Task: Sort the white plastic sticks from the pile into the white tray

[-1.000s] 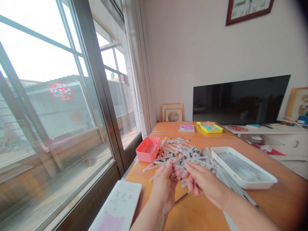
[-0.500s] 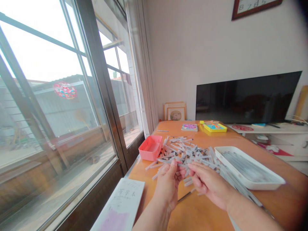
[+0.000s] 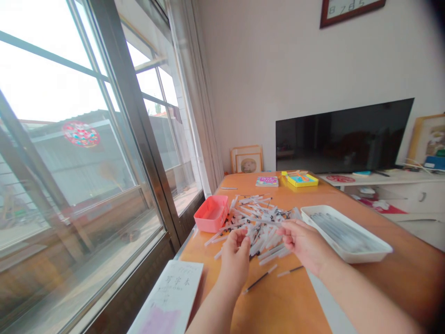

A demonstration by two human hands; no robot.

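A loose pile of clear pen tubes and dark-tipped parts (image 3: pixel 266 218) covers the middle of the wooden table. My right hand (image 3: pixel 301 239) pinches a clear pen tube (image 3: pixel 266 222) that points left over the pile. At the pile's near left, my left hand (image 3: pixel 238 250) is closed, its thumb and fingertips together; whatever it holds is too small to make out. Two thin dark refills, one of them (image 3: pixel 260 279) slanted, lie in front of the pile. To the right stands a white tray (image 3: pixel 365 256) with a layer of pens inside.
A pink basket (image 3: pixel 209 222) is left of the pile, and a paper notebook (image 3: pixel 174 292) lies at the near left. Farther back are a small book (image 3: pixel 267 181) and a yellow box (image 3: pixel 302 182). A glass door runs along the left.
My hands have moved apart; they were together at a tube. The right hand has lifted a tube away to the right. The view has turned slightly right.
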